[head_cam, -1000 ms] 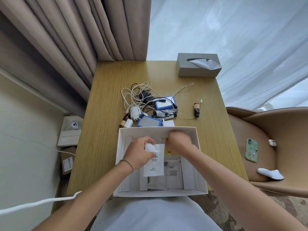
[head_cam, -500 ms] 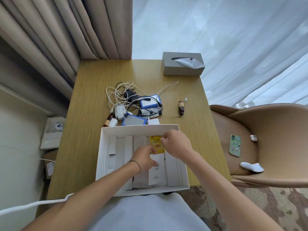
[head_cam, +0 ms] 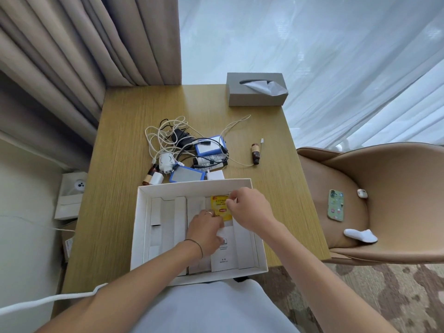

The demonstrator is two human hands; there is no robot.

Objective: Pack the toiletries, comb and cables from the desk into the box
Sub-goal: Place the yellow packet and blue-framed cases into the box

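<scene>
A white box (head_cam: 140, 227) with cardboard dividers stands at the desk's near edge. Both hands are inside it. My left hand (head_cam: 206, 229) lies on a white sachet (head_cam: 224, 254) in the middle compartment, fingers curled over its top end. My right hand (head_cam: 249, 209) pinches the edge of a yellow tea packet (head_cam: 219, 209) at the box's far side. Beyond the box lies a tangle of white and black cables (head_cam: 168, 138) with chargers, two blue-edged cases (head_cam: 187, 175), and small brown bottles (head_cam: 255, 153).
A grey tissue box (head_cam: 255, 96) stands at the desk's far right corner. Curtains hang behind and to the left. A tan armchair (head_cam: 384, 200) to the right holds a phone (head_cam: 335, 208), an earbud case and a white sock. A white cable (head_cam: 48, 300) crosses my left arm.
My left hand has lowered the white sachet flat into the box. My right hand has uncovered the yellow tea packet and now pinches its edge. The view has shifted right.
</scene>
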